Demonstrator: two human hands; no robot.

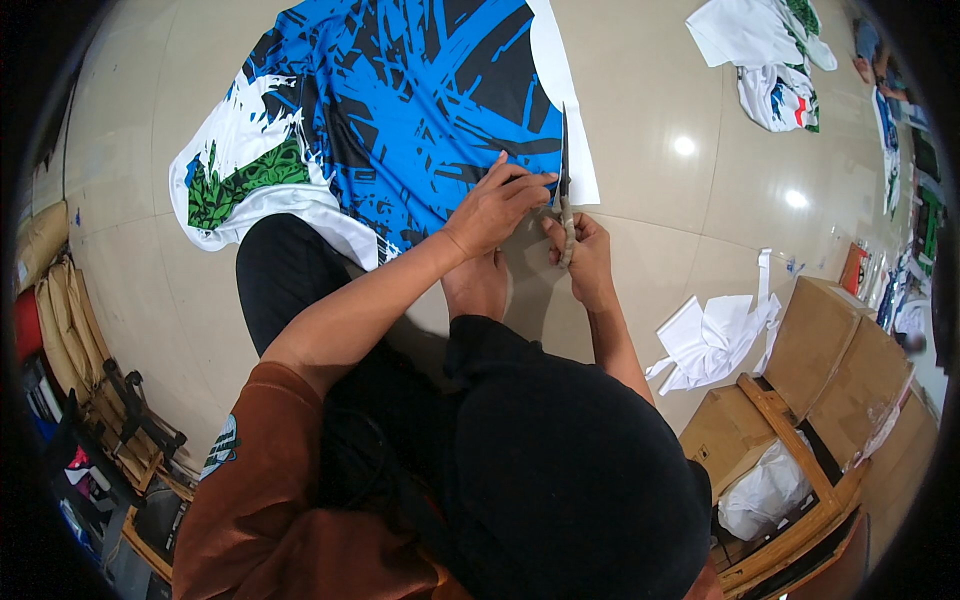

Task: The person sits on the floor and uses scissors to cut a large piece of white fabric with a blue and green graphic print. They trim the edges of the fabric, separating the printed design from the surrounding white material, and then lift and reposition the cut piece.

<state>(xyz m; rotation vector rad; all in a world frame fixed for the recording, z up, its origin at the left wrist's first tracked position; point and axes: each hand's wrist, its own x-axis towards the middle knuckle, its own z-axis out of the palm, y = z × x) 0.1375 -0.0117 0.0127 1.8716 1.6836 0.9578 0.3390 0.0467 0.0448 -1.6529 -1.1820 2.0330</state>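
A large blue, black, white and green printed fabric piece [380, 100] with a white margin [575, 165] lies on the tiled floor. My right hand [583, 250] grips dark scissors [566, 205] with tan wrapped handles. Their blades point away from me along the boundary between print and white margin. My left hand [500, 205] has its fingers bent over the fabric's right edge, holding it just left of the blades. My bare foot [475, 285] is just below that hand, and my dark-clad knee lies against the fabric's lower left.
White cut scraps [710, 340] lie at right, printed pieces [770, 90] at upper right. Cardboard boxes [825, 350] and a wooden frame stand at lower right, wrapped rolls [65, 330] along the left. Another person's limb [865, 60] shows at the far upper right.
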